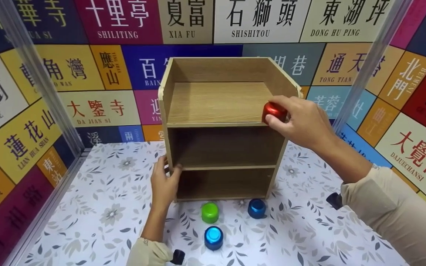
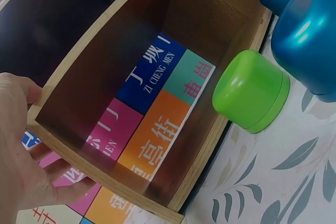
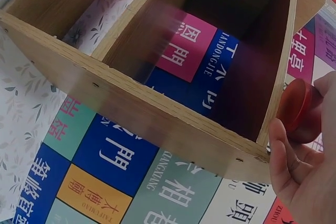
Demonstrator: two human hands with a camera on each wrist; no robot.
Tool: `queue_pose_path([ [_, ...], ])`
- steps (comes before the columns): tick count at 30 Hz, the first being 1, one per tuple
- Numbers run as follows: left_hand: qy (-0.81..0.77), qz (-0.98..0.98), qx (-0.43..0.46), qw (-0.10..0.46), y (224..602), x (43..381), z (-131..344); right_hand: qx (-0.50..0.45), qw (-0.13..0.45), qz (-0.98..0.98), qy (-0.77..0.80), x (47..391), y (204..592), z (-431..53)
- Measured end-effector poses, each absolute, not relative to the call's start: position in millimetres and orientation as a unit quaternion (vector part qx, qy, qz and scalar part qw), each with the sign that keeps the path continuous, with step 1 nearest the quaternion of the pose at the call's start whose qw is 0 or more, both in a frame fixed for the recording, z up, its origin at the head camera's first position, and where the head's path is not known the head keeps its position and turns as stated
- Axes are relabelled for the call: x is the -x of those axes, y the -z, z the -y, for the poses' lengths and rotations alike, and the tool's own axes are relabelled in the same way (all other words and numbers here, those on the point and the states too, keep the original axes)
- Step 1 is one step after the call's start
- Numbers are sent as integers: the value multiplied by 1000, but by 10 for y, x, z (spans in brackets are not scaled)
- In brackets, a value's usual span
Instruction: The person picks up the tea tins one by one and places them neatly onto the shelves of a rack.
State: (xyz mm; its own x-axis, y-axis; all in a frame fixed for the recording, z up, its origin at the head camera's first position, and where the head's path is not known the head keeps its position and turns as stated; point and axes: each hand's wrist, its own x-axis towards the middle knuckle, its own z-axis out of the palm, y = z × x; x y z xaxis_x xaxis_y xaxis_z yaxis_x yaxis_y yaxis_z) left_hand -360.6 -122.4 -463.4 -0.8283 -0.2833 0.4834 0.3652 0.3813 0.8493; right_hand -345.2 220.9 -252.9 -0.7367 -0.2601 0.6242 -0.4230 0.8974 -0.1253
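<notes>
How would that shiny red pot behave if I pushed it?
The red pot would probably slide rather than tip, being squat. Its glossy finish might feel slippery, and its round sides could let it roll if laid over.

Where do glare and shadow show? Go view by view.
Head: shadow fills the lower compartments of the shelf, while the red jar glints; left wrist: a bright highlight marks the green jar; right wrist: deep shadow inside the shelf.
</notes>
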Motion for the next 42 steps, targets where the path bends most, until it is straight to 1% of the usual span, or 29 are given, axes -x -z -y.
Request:
queue_pose_path([
  [14,561,773,31,293,4643,3587,1276,-175,289,934,-117,3540,2513,-2134],
  [21,555,775,34,299,4646,3591,1258,-150,262,945,-122,3556,2543,-2128],
  [26,558,776,36,293,4651,3600,1225,-142,265,946,-120,3574,2549,-2150],
  [35,560,773,36,297,4649,3617,1205,-141,280,943,-109,3618,2586,-2154],
  [42,561,768,33,306,4637,3631,1216,-139,280,943,-114,3602,2567,-2128],
])
